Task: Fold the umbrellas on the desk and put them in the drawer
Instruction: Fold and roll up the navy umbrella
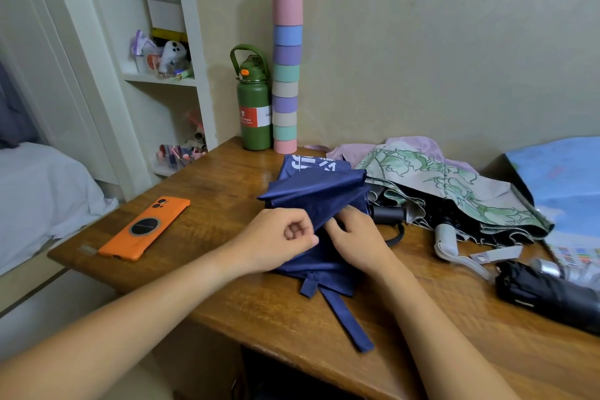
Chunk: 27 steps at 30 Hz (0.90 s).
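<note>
- Lying near the middle of the wooden desk (227,191), a navy umbrella (319,195) is partly collapsed, its strap (349,318) trailing toward the front edge.
- The left hand (276,238) pinches a fold of navy fabric, fingers curled tight on it.
- The right hand (355,237) grips the canopy just beside the left, fingers bent into the cloth.
- A floral umbrella (454,191) sprawls toward the right edge, touching the navy one.
- A rolled black umbrella (545,295) lies at the right edge.
- An orange phone (144,227) rests near the left edge.
- A green bottle (254,107) and a stack of pastel cups (286,65) stand at the back edge.
</note>
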{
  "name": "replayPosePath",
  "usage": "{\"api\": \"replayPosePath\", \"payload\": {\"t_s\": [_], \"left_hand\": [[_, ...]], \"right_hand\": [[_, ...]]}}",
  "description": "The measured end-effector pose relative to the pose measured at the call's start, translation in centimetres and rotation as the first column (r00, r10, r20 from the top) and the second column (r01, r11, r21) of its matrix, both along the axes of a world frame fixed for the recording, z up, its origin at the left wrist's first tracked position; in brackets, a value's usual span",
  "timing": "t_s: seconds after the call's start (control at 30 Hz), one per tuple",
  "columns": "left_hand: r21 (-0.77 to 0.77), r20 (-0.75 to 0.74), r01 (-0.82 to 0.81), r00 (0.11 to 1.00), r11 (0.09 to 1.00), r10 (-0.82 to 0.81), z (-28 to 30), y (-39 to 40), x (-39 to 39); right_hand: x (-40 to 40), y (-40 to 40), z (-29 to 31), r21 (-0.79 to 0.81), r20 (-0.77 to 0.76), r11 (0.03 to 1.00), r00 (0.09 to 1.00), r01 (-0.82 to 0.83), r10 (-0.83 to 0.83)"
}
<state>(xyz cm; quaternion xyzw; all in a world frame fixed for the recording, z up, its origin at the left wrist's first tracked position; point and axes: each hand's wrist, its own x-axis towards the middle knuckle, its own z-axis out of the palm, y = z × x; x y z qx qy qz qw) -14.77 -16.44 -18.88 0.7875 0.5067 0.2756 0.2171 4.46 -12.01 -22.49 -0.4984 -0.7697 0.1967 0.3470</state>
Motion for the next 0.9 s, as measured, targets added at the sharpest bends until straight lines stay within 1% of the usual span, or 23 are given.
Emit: {"api": "replayPosePath", "payload": {"t_s": [0.03, 0.07, 0.1, 0.13, 0.2, 0.23, 0.27, 0.33, 0.4, 0.5, 0.53, 0.6, 0.63, 0.7, 0.73, 0.77, 0.83, 0.9], "left_hand": [[0.051, 0.015, 0.065, 0.998, 0.997, -0.066, -0.5, 0.2, 0.1], [0.108, -0.016, 0.118, 0.993, 0.987, -0.117, -1.1, 0.6, 0.0], [0.167, -0.103, 0.163, 0.984, 0.972, -0.147, -1.8, 1.0, -0.2], [0.215, -0.220, 0.197, 0.964, 0.957, -0.149, -2.5, 1.3, -0.5], [0.264, -0.428, 0.246, 0.896, 0.933, -0.115, -3.9, 1.9, -1.2], [0.259, -0.487, 0.259, 0.867, 0.930, -0.106, -4.5, 2.2, -1.6], [0.231, -0.512, 0.259, 0.852, 0.938, -0.109, -5.0, 2.3, -2.0], [0.137, -0.508, 0.213, 0.853, 0.967, -0.116, -5.8, 2.4, -2.4], [0.055, -0.528, 0.164, 0.842, 0.985, -0.111, -5.9, 2.5, -2.4], [0.016, -0.566, 0.153, 0.816, 0.988, -0.117, -5.8, 2.6, -2.1], [0.011, -0.568, 0.156, 0.814, 0.988, -0.123, -5.7, 2.5, -2.1], [0.005, -0.563, 0.156, 0.817, 0.988, -0.126, -5.8, 2.6, -2.2], [0.003, -0.557, 0.155, 0.821, 0.988, -0.127, -6.0, 2.7, -2.3], [-0.007, -0.550, 0.154, 0.825, 0.988, -0.132, -6.1, 2.8, -2.3], [-0.008, -0.551, 0.154, 0.824, 0.988, -0.133, -6.1, 2.9, -2.2], [-0.007, -0.550, 0.154, 0.824, 0.988, -0.132, -6.1, 3.0, -2.2], [-0.010, -0.533, 0.150, 0.835, 0.989, -0.132, -6.1, 3.0, -2.2], [-0.018, -0.495, 0.143, 0.858, 0.989, -0.133, -6.1, 3.0, -2.3]], "right_hand": [[0.0, 0.0, -0.1, -0.009, 0.002, 1.000, 1.000, 0.007, -0.007], [0.0, 0.0, -0.2, -0.012, 0.003, 1.000, 1.000, 0.008, -0.008], [0.1, 0.0, -0.3, -0.012, -0.003, 1.000, 1.000, 0.009, -0.009], [0.1, 0.0, -0.4, 0.001, -0.024, 1.000, 1.000, 0.002, -0.002], [0.2, 0.1, -0.7, 0.040, -0.060, 0.999, 0.998, 0.000, 0.002], [0.2, 0.0, -0.7, 0.054, -0.062, 0.998, 0.998, 0.011, -0.007], [0.3, -0.1, -0.6, 0.072, -0.051, 0.997, 0.999, 0.016, -0.013], [0.4, -0.1, -0.6, 0.114, 0.019, 0.993, 0.999, 0.024, -0.026], [0.3, -0.3, -0.5, 0.110, 0.087, 0.994, 0.996, 0.009, -0.019], [-0.1, -0.9, 0.3, 0.025, 0.178, 0.999, 0.983, 0.033, -0.037], [-0.3, -1.1, 0.5, 0.008, 0.242, 0.998, 0.968, 0.064, -0.065], [-0.3, -2.0, 1.1, -0.001, 0.404, 0.984, 0.900, 0.179, -0.163], [-0.3, -2.6, 1.3, 0.019, 0.442, 0.974, 0.872, 0.225, -0.210], [-0.3, -4.5, 1.7, 0.102, 0.451, 0.951, 0.839, 0.290, -0.304], [-0.4, -5.5, 1.8, 0.131, 0.435, 0.947, 0.841, 0.295, -0.322], [-0.5, -6.5, 1.8, 0.131, 0.421, 0.953, 0.855, 0.272, -0.302], [-1.0, -8.0, 1.6, 0.030, 0.435, 0.982, 0.882, 0.186, -0.181], [-1.7, -9.2, 1.0, -0.051, 0.485, 0.985, 0.866, 0.166, -0.121]]}}
